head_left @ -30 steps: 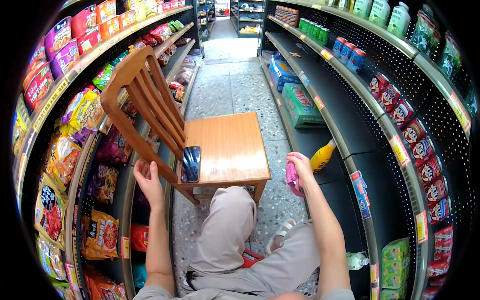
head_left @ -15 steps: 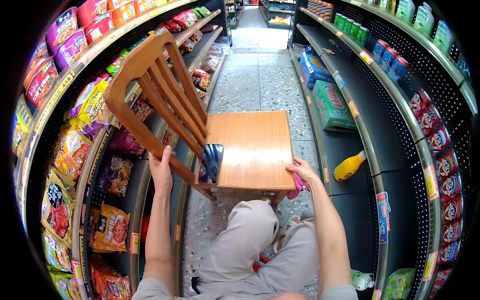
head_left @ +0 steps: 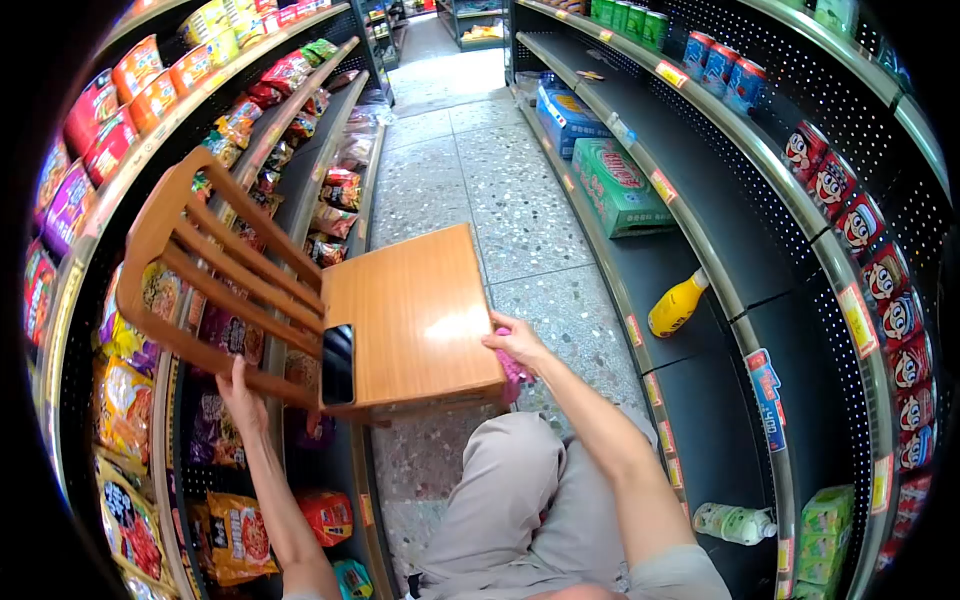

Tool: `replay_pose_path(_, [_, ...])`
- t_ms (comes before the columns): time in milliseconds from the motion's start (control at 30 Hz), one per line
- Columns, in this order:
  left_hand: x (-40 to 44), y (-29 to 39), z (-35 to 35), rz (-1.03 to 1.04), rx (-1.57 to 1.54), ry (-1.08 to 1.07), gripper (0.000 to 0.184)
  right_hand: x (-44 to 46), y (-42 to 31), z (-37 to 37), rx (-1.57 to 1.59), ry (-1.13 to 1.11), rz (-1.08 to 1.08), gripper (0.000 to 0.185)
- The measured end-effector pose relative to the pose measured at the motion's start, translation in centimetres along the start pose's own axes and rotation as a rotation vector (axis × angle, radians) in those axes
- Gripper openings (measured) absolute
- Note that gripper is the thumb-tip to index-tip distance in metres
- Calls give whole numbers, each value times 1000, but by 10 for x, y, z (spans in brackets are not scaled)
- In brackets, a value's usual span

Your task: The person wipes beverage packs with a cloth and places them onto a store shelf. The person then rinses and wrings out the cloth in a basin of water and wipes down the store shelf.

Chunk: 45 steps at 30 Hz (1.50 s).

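A wooden chair (head_left: 410, 310) stands in the aisle, its slatted back leaning toward the left shelves. My left hand (head_left: 243, 398) is closed around the lower side post of the chair's back. My right hand (head_left: 518, 343) grips the right front edge of the seat, with a pink cloth (head_left: 514, 374) hanging between it and the chair. A black phone (head_left: 338, 365) lies on the seat beside the back slats.
Shelves of noodle packets (head_left: 240, 535) line the left. On the right shelves are a yellow bottle (head_left: 678, 304), a green box (head_left: 617, 187), a blue box (head_left: 568, 118), a clear bottle (head_left: 734, 523) and red cans (head_left: 861, 224). My knees are below the chair.
Both hands have gone from beside the chair to holding it. The chair has turned and shifted left, its back swinging toward the left shelves. The phone has moved with the seat.
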<state>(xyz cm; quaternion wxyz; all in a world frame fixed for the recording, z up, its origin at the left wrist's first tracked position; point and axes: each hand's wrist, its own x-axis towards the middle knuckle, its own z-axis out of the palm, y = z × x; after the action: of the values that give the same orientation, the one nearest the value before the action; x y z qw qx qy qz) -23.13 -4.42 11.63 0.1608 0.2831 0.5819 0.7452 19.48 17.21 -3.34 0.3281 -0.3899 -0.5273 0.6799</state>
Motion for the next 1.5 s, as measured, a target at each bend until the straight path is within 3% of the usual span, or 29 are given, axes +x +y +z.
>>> replay_pose_path(100, [-9, 10, -7, -40, 23, 63, 56, -21, -30, 15, 59, -77, 18, 64])
replay_pose_path(300, [-9, 3, -8, -20, 32, 72, 47, -21, -17, 11, -20, -97, -66, 63])
replay_pose_path(433, [-7, 0, -6, -44, -5, 57, 42, -14, -10, 10, -249, -46, -118, 65])
replay_pose_path(500, [1, -8, -15, -22, -15, 49, 40, -24, -25, 14, 38, -42, 96, 67])
replay_pose_path(567, [-10, 10, 8, 12, -6, 108, 27, -10, -8, 10, 72, -105, 175, 68])
replay_pose_path(667, [-7, 6, 11, 28, -156, 84, 24, 3, 10, 4, 180, -131, 170, 69])
replay_pose_path(767, [-5, 9, 14, -11, -171, 11, 31, -9, -14, 8, 239, -127, 69, 69])
replay_pose_path(900, [-2, 4, 24, 13, -174, -14, 29, 7, -6, -3, 223, -93, 136, 71])
replay_pose_path(1233, [5, 7, 66, 8, -201, -27, 26, 41, -8, -14, 394, -107, 46, 67])
replay_pose_path(1333, [43, -22, 74, 18, -211, -46, 34, 69, -13, -25, 410, -66, 78, 68])
replay_pose_path(1500, [104, -47, 121, 48, -206, -63, 31, 134, -24, -41, 502, -82, 9, 68])
